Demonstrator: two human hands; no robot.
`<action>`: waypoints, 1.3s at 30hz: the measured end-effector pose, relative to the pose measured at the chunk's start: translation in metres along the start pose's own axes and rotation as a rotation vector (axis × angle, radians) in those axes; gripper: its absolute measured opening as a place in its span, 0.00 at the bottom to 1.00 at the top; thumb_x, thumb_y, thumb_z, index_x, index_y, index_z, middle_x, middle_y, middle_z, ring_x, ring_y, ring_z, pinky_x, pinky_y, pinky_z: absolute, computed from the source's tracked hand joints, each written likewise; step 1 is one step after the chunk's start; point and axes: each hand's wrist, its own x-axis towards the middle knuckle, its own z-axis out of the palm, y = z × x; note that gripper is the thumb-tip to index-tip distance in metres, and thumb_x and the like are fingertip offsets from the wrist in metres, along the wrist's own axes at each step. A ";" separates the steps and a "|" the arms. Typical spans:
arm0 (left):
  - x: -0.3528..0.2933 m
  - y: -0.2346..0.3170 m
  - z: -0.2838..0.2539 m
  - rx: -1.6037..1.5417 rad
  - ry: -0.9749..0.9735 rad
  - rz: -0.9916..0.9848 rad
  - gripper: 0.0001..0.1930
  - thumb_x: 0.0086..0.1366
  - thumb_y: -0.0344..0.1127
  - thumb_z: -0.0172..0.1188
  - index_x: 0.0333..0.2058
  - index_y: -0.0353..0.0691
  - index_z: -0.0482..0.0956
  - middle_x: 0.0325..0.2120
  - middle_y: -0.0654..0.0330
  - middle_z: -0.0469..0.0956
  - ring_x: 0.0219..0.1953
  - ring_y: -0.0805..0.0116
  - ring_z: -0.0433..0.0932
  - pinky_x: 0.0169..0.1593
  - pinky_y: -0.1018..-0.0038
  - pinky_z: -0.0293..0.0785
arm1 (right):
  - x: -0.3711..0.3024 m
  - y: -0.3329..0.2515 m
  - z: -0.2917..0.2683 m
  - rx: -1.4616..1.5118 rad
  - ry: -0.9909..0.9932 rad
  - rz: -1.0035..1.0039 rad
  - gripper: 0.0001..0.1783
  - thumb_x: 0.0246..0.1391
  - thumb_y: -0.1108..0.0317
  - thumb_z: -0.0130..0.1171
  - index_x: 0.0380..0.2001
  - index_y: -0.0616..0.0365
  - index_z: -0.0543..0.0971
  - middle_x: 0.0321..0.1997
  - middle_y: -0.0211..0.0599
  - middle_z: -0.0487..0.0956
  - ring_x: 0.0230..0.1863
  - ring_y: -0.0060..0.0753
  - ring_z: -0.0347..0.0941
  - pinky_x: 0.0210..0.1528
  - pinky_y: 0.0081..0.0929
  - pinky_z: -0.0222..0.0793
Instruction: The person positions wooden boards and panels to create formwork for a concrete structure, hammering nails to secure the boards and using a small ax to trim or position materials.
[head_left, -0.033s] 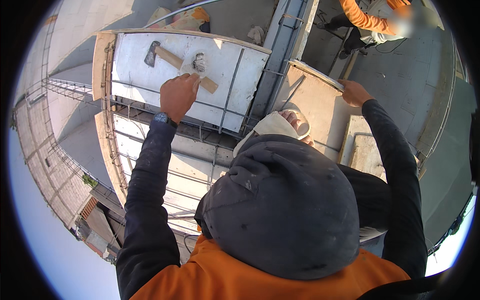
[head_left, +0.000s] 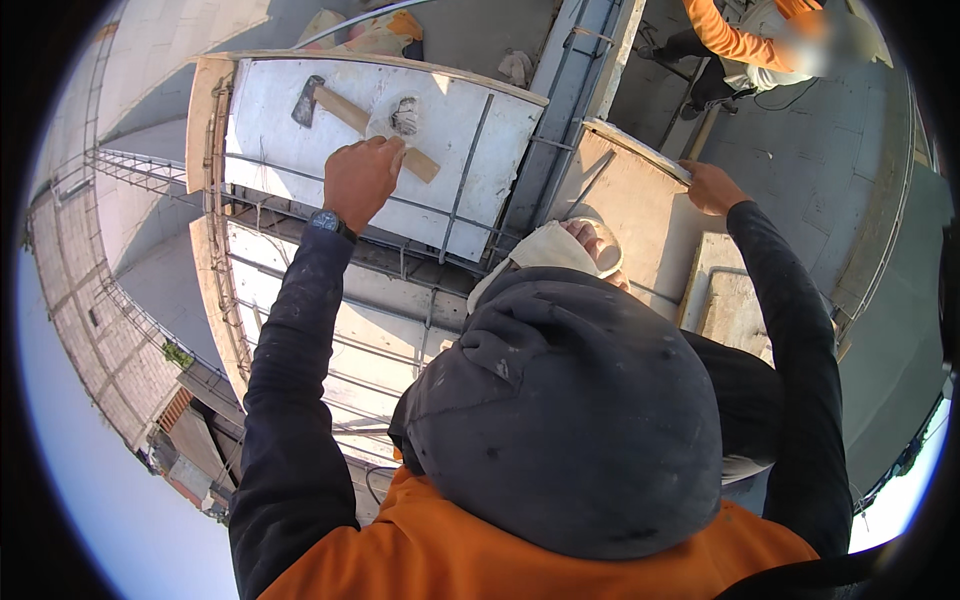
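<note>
One clear plastic bag (head_left: 402,120) being met by the left hand (head_left: 362,185)

The bag, with a greyish bundle (head_left: 406,112) being shown through it, is lying on a white panel (head_left: 270,120) and is apparently overlapping the wooden handle of a hatchet (head_left: 345,110). Its near edge is being reached by the left hand, whose fingers are being curled inward with the knuckles uppermost; whether the plastic is actually being pinched cannot be told, as the fingertips are being partly hidden. The step in hand is being judged as a handling of the bag, with the hatchet apparently being left alone. For any next move on the bag, a firm pinch on the loose plastic is seemingly being called for, with care being taken that the hatchet handle is not being knocked.

Around these, the white panel is being crossed by dark rods (head_left: 470,163), and a watch (head_left: 325,220) is being worn on the left wrist.

Farther right, the upper edge of a wooden panel (head_left: 645,220) is being grasped near its corner by the right hand (head_left: 712,188); support is probably being gained from that hold. Toward the panel's lower left, a foot (head_left: 590,240) is being partly glimpsed. Beyond, a co-worker (head_left: 735,40) in orange is being seen, well apart from the bag.
</note>
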 end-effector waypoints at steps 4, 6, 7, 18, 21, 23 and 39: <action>0.023 -0.015 0.019 0.074 -0.056 0.055 0.10 0.74 0.42 0.58 0.44 0.47 0.86 0.35 0.58 0.86 0.38 0.53 0.87 0.42 0.57 0.82 | 0.002 -0.001 0.000 -0.033 -0.019 0.023 0.33 0.55 0.78 0.51 0.66 0.56 0.76 0.57 0.60 0.83 0.60 0.62 0.79 0.61 0.50 0.74; 0.028 -0.018 0.028 0.069 -0.038 0.075 0.09 0.72 0.41 0.59 0.42 0.47 0.86 0.35 0.58 0.85 0.41 0.54 0.86 0.45 0.56 0.81 | -0.001 0.004 0.005 -0.087 0.018 -0.022 0.30 0.58 0.77 0.51 0.66 0.58 0.77 0.53 0.61 0.84 0.55 0.61 0.81 0.56 0.49 0.75; 0.028 -0.017 0.032 0.088 -0.051 0.078 0.09 0.72 0.40 0.59 0.42 0.47 0.86 0.35 0.58 0.85 0.41 0.53 0.86 0.46 0.56 0.81 | -0.002 0.003 0.003 -0.116 0.041 -0.040 0.29 0.59 0.77 0.52 0.65 0.59 0.77 0.50 0.62 0.85 0.53 0.61 0.82 0.54 0.48 0.76; 0.032 -0.003 0.029 -0.029 -0.163 -0.001 0.17 0.63 0.46 0.66 0.46 0.43 0.84 0.32 0.51 0.87 0.37 0.49 0.87 0.45 0.54 0.81 | -0.008 -0.015 -0.006 -0.062 -0.022 0.068 0.31 0.55 0.78 0.51 0.63 0.53 0.78 0.55 0.58 0.84 0.60 0.61 0.79 0.60 0.52 0.74; 0.037 -0.005 0.027 -0.072 -0.151 0.014 0.17 0.63 0.47 0.62 0.43 0.41 0.84 0.28 0.48 0.87 0.34 0.46 0.87 0.45 0.51 0.81 | -0.009 -0.008 -0.007 -0.068 0.004 0.023 0.32 0.56 0.79 0.51 0.65 0.55 0.77 0.53 0.60 0.85 0.55 0.63 0.81 0.58 0.52 0.75; 0.042 0.000 0.025 -0.067 -0.141 0.018 0.16 0.64 0.47 0.62 0.39 0.41 0.85 0.28 0.48 0.87 0.33 0.46 0.87 0.44 0.52 0.81 | -0.009 -0.005 -0.004 -0.070 0.014 0.013 0.31 0.56 0.78 0.51 0.65 0.55 0.78 0.52 0.60 0.85 0.54 0.64 0.81 0.58 0.52 0.75; 0.095 -0.018 0.051 0.086 -0.198 0.025 0.10 0.69 0.44 0.62 0.38 0.46 0.86 0.28 0.49 0.86 0.33 0.45 0.86 0.39 0.50 0.81 | -0.019 -0.020 -0.010 -0.039 0.007 0.083 0.31 0.56 0.76 0.54 0.64 0.49 0.79 0.51 0.52 0.87 0.55 0.56 0.82 0.60 0.49 0.76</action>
